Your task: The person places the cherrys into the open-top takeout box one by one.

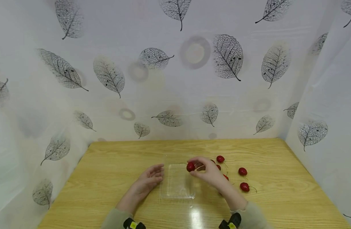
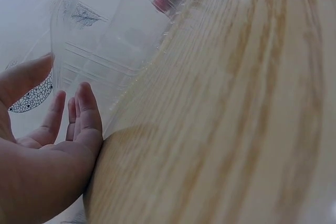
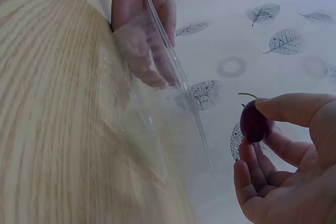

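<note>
A clear plastic box [image 1: 178, 184] stands on the wooden table, and no fruit shows inside it. At its left side is my left hand [image 1: 148, 181], fingers relaxed and fingertips close to or against the wall; the left wrist view shows this hand [image 2: 63, 135] beside the clear wall. Between thumb and fingers my right hand [image 1: 208, 171] pinches a dark red cherry [image 1: 190, 166] near the box's right rim. In the right wrist view that cherry [image 3: 255, 122] has a short green stem and hangs apart from the box [image 3: 142, 98].
Several more cherries lie right of the box, among them one at the back [image 1: 220, 158], one farther right [image 1: 242, 171] and one nearer [image 1: 245, 187]. Some are partly hidden by my right hand and forearm. A leaf-patterned curtain [image 1: 175, 95] encloses the table [image 1: 121, 156].
</note>
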`<act>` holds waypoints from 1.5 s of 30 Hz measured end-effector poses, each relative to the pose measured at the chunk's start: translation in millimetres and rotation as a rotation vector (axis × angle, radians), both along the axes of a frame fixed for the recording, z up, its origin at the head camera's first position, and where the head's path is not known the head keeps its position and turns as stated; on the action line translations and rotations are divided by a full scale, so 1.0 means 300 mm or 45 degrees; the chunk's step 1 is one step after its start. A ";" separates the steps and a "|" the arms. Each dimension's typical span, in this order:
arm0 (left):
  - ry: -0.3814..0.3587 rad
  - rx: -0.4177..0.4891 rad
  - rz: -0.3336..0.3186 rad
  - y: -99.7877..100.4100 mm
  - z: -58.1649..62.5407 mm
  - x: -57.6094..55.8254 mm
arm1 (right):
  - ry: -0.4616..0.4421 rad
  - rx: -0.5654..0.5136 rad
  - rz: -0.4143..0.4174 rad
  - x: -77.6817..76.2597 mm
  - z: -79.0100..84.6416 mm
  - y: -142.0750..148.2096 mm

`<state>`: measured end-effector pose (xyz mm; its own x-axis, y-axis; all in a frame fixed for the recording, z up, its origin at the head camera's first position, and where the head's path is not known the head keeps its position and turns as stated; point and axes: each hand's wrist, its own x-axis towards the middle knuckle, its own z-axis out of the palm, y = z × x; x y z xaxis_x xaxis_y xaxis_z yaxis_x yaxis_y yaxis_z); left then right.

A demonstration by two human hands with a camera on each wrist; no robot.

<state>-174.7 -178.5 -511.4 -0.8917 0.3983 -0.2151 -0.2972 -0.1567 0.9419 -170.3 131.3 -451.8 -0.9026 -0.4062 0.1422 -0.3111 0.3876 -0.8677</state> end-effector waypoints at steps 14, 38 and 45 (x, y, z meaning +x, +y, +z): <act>-0.001 -0.030 -0.007 0.002 0.003 0.002 | 0.011 0.011 0.071 0.004 -0.017 -0.090; -0.025 -0.045 0.004 0.002 0.008 0.000 | 0.222 0.295 0.059 0.036 -0.070 -0.152; -0.031 -0.053 0.005 0.003 0.010 0.001 | 0.302 0.387 0.042 0.048 -0.079 -0.163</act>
